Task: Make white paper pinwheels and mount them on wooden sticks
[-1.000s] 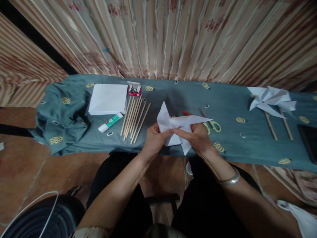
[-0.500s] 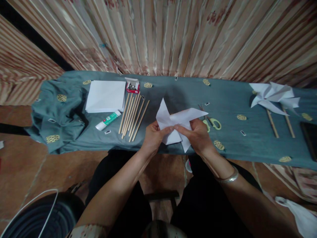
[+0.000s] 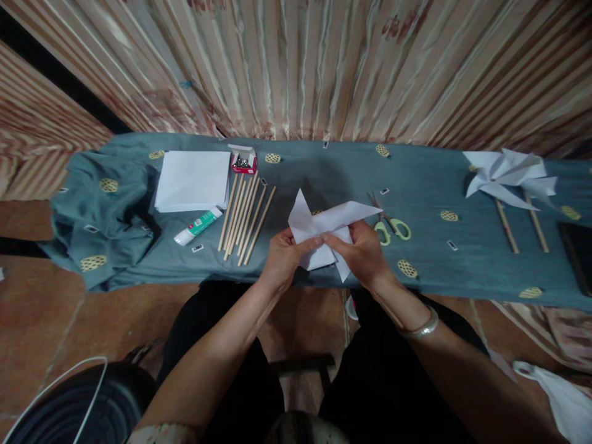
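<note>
A white paper pinwheel (image 3: 337,217) is held between my two hands, above the front edge of the cloth. My left hand (image 3: 283,258) grips its left side, and my right hand (image 3: 367,254) grips its right side. Both thumbs press close together near the pinwheel's middle; the other fingers are mostly hidden behind the paper. Scissors (image 3: 391,225) with yellow-green handles lie just right of my right hand. Several wooden sticks (image 3: 247,216) rest left of my left hand.
A stack of white paper (image 3: 192,180), a glue stick (image 3: 198,226) and an open red box of small metal pins (image 3: 243,160) lie at left. Finished-looking pinwheels on sticks (image 3: 504,176) lie at right, near a dark flat object (image 3: 576,253). A pleated curtain (image 3: 296,68) hangs behind.
The pinwheel turns slightly in my hands, and its upper blades sit a little lower at left. My grip stays the same. The whole view shifts slightly.
</note>
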`<state>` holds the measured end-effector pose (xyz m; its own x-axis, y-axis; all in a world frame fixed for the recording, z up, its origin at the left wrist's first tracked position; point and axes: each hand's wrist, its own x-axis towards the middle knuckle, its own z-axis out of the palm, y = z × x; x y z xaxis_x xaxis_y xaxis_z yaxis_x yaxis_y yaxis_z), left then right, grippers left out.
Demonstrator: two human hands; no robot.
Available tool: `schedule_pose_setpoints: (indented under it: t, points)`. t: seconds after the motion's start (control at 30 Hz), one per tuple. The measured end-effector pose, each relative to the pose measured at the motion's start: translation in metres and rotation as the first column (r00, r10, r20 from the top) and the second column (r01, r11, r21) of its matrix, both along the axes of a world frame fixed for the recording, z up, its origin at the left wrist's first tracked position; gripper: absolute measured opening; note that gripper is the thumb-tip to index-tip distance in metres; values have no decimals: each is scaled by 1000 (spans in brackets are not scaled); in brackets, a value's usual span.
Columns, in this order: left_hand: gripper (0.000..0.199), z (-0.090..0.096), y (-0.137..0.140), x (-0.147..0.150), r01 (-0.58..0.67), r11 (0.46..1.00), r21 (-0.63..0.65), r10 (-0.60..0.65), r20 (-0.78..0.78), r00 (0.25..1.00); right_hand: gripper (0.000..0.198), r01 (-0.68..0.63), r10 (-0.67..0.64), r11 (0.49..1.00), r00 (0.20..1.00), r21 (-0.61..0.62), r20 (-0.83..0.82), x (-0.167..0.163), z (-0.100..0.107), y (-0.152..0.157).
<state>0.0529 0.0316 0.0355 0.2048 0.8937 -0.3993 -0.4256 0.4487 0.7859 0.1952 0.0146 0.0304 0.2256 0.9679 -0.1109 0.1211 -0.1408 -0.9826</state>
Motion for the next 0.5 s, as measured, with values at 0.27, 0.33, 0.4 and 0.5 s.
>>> schedule_pose_setpoints:
  t: [0.27, 0.33, 0.4, 0.5]
  points:
    - [38, -2, -1, -2, 50, 998, -33, -47, 63, 997, 44, -16, 8, 999, 977, -37, -214, -2, 6, -3]
    - [37, -2, 0, -2, 50, 998, -36, -48, 71, 996, 45, -9, 0, 999, 968, -35, -250, -3, 11, -3]
    - [37, -1, 0, -2, 45, 998, -37, -42, 65, 997, 47, -9, -2, 999, 964, -41, -266, -3, 14, -3]
    - [36, -2, 0, -2, 31, 999, -13, -30, 33, 999, 48, -9, -6, 999, 963, -52, -269, -3, 15, -2]
